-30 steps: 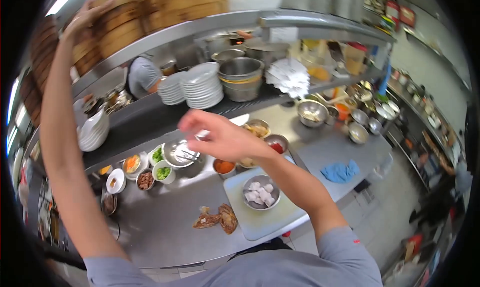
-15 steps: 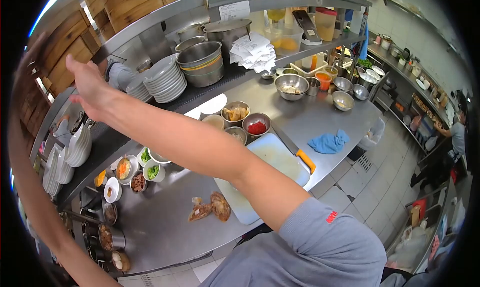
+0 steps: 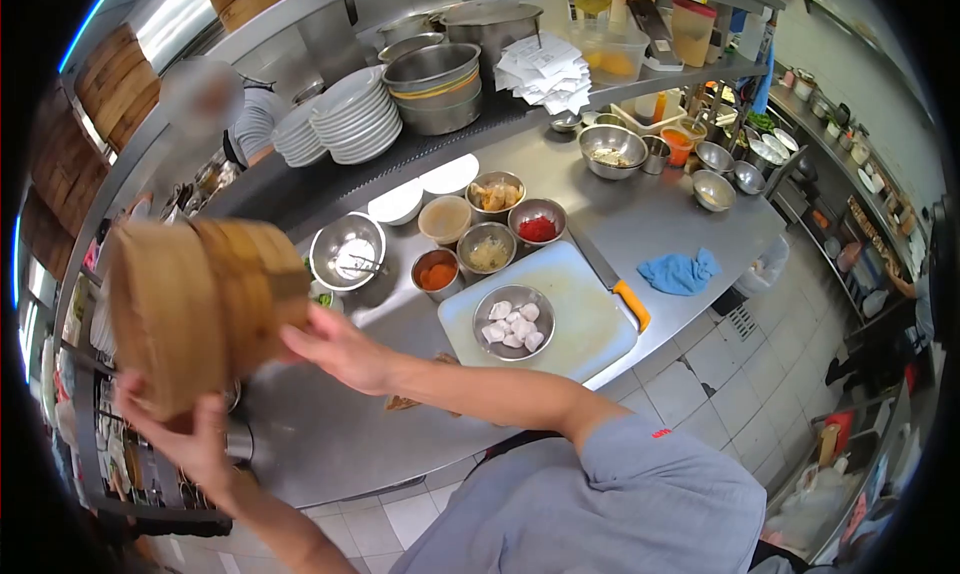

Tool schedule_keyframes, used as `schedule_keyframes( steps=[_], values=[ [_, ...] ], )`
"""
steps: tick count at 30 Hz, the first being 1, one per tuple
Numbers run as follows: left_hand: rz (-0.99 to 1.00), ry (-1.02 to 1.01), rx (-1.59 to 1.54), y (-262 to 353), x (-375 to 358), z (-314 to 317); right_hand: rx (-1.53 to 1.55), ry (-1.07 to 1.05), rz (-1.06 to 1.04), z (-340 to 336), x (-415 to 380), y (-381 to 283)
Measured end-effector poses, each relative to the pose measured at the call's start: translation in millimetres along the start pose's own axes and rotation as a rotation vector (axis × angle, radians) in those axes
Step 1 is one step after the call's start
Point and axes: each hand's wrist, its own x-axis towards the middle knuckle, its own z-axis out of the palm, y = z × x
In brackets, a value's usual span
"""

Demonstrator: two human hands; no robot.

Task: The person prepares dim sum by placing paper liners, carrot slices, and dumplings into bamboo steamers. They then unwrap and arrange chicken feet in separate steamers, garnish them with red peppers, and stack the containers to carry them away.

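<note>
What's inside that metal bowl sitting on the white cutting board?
The metal bowl on the cutting board holds pale white chunks, piled loosely. What lies beneath them at the bowl's bottom is covered.

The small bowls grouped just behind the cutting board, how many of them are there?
4: red sauce, fried pieces, pale paste, greenish mix. An orange-sauce cup stands left of them. The bamboo steamers, held in both hands, may hide others.

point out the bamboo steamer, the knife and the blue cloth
bamboo steamer (image 3: 200,309), head view, on its side wall between the two hands
knife (image 3: 630,305), head view, on the orange handle by the cutting board
blue cloth (image 3: 679,272), head view, on the middle of the crumpled cloth
</note>
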Motion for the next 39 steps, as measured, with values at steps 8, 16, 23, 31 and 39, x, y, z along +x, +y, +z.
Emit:
schedule_keyframes(
  steps=[8,16,23,31,39],
  values=[
    [-0.798,-0.033,0.042,-46.4,-223.5,29.7,0.328,0.123,0.689,-116.0,-132.8,171.7],
    [-0.947,-0.249,0.297,-47.2,-354.7,37.3,0.444,0.281,0.975,-189.3,-235.6,253.0],
    [-0.745,-0.332,0.241,-55.8,-334.9,75.4,-0.509,0.336,1.087,-204.5,-202.5,195.7],
    [-0.718,-0.220,0.205,-89.6,-313.2,62.0,-1.372,0.105,0.671,-179.8,-174.9,136.5],
    [-0.948,-0.011,0.343,-133.6,-340.1,12.5,-1.521,-0.043,-0.120,8.8,19.8,-62.1]
  ],
)
